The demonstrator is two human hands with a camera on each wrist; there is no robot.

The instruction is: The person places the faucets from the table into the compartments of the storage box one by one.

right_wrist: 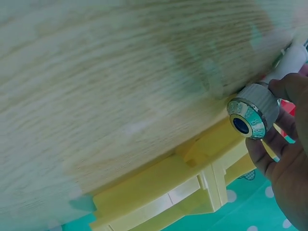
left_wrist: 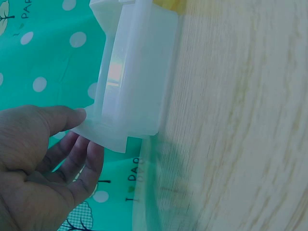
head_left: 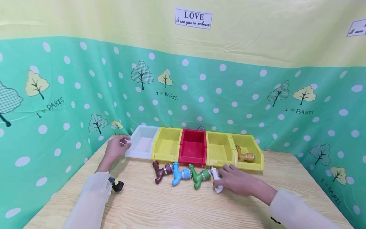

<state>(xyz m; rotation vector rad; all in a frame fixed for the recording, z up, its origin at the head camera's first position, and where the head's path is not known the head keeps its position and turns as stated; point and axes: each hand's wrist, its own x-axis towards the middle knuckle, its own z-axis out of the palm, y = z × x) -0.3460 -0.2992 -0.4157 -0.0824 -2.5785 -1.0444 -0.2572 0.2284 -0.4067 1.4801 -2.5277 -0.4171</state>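
My left hand [head_left: 115, 148] is at the outer side of the white translucent bin [head_left: 144, 143] at the left end of the row. In the left wrist view its thumb and fingers pinch the bin's edge. My right hand [head_left: 238, 182] holds a white plastic tap [head_left: 216, 179] in front of the bins. The right wrist view shows the fingers around the tap's ridged knob [right_wrist: 264, 102], which has a shiny metal ring. Left of it on the table lie a green tap [head_left: 197, 176], a blue tap [head_left: 178, 174] and a dark brown tap [head_left: 159, 171].
Next to the white bin stand a yellow bin [head_left: 167, 144], a red bin [head_left: 193, 146] and two more yellow bins. The rightmost bin [head_left: 258, 167] holds a tan tap [head_left: 243, 156]. A green and yellow printed cloth [head_left: 200, 89] hangs behind the wooden table [head_left: 154, 206].
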